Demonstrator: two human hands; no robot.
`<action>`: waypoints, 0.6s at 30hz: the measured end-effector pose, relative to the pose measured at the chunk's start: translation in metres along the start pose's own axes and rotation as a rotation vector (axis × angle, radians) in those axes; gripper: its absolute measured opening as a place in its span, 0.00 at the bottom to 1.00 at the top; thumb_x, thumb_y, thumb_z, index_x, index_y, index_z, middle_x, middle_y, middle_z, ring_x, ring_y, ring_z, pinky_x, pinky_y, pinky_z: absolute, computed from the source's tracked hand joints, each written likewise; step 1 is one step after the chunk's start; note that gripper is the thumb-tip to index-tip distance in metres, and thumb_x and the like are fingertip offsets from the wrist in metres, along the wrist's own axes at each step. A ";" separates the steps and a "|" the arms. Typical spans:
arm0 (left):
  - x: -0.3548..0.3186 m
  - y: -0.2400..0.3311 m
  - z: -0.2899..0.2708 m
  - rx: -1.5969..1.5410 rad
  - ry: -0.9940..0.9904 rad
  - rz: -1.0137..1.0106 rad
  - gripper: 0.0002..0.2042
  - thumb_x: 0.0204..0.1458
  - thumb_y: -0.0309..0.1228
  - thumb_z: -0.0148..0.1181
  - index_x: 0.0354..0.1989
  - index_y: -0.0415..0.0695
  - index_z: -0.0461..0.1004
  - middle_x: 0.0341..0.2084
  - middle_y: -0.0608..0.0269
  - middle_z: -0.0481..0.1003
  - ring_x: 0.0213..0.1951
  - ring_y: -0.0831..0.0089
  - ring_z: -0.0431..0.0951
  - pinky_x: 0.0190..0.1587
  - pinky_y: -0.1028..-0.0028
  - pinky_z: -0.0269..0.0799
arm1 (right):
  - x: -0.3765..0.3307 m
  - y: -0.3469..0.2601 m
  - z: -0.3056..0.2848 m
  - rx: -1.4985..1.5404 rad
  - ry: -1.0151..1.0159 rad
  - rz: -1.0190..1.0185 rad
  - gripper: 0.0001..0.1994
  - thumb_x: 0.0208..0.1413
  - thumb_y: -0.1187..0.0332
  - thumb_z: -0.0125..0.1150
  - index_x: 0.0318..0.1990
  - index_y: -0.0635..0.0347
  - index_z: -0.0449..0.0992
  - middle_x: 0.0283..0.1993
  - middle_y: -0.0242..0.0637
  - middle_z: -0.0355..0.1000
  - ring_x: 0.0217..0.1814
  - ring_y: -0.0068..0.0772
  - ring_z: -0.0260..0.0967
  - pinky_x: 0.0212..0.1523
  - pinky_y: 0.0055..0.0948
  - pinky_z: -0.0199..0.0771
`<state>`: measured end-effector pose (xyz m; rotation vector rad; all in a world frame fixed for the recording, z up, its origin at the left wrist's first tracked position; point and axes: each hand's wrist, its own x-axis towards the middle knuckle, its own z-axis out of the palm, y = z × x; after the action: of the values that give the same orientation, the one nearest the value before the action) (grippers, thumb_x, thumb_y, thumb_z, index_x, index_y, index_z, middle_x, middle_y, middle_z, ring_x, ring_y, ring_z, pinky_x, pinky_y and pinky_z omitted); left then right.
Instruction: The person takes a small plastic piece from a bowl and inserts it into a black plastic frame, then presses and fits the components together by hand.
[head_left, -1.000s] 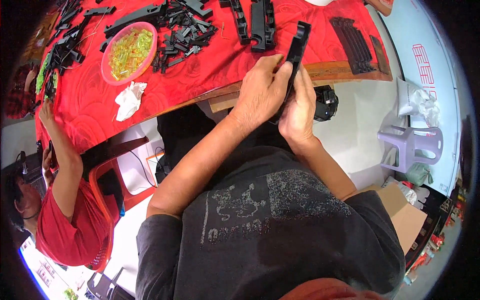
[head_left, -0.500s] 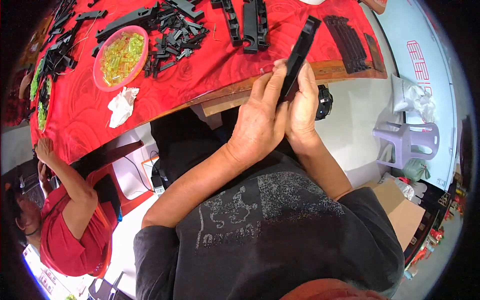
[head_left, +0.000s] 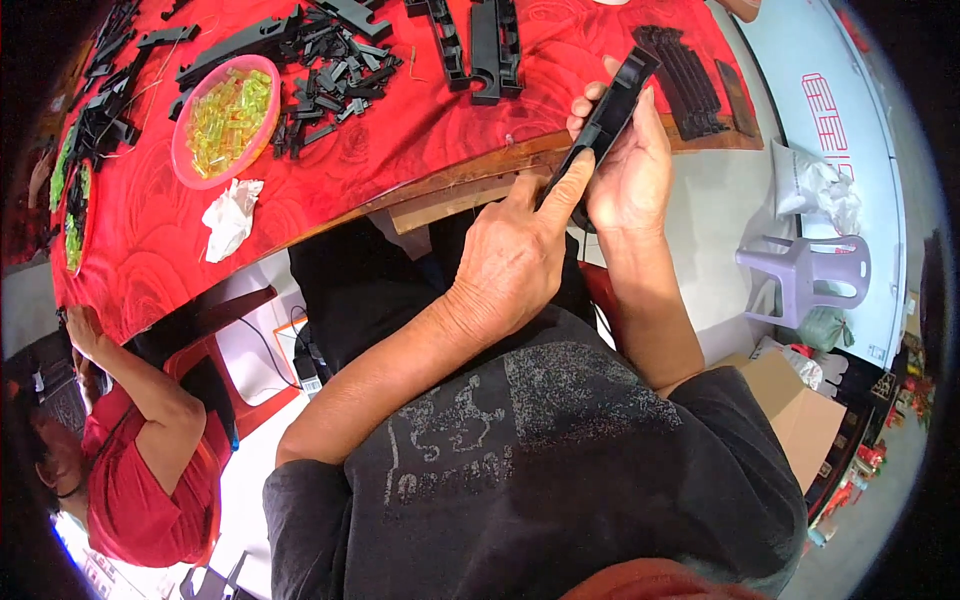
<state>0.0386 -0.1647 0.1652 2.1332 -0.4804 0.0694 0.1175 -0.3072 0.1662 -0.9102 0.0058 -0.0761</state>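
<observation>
A long, narrow black plastic housing (head_left: 612,105) is tilted up and to the right over the table's front edge. Cradling it is my right hand (head_left: 637,185), the fingers behind it on the far side and the thumb along its right edge. My left hand (head_left: 512,250) is closed at the lower end, its index finger pressed along the housing and the other fingers curled. What the left fingertips cover is hidden. Two similar black housings (head_left: 492,50) lie on the table ahead.
On the red tablecloth (head_left: 330,185) stand a pink bowl (head_left: 178,150) of yellow-green clear pieces, a pile of small black parts (head_left: 335,90) and crumpled white tissue (head_left: 232,220). Black strips (head_left: 680,85) lie at the right. A co-worker in red (head_left: 150,460) sits left; a purple chair (head_left: 800,275) stands right.
My right palm has opened away from the housing, which has turned to show more of its face. The left hand has slid down to its lower end, index finger extended.
</observation>
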 end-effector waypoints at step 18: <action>0.002 0.001 0.002 -0.010 0.098 0.086 0.33 0.55 0.28 0.58 0.71 0.48 0.57 0.34 0.48 0.72 0.29 0.50 0.78 0.33 0.58 0.77 | -0.015 -0.010 0.018 -0.013 0.020 0.024 0.22 0.69 0.59 0.45 0.63 0.66 0.65 0.44 0.42 0.74 0.43 0.37 0.73 0.46 0.35 0.75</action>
<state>0.0393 -0.1676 0.1649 2.0883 -0.5135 0.2184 0.1024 -0.2980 0.1851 -0.9221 0.0353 -0.0630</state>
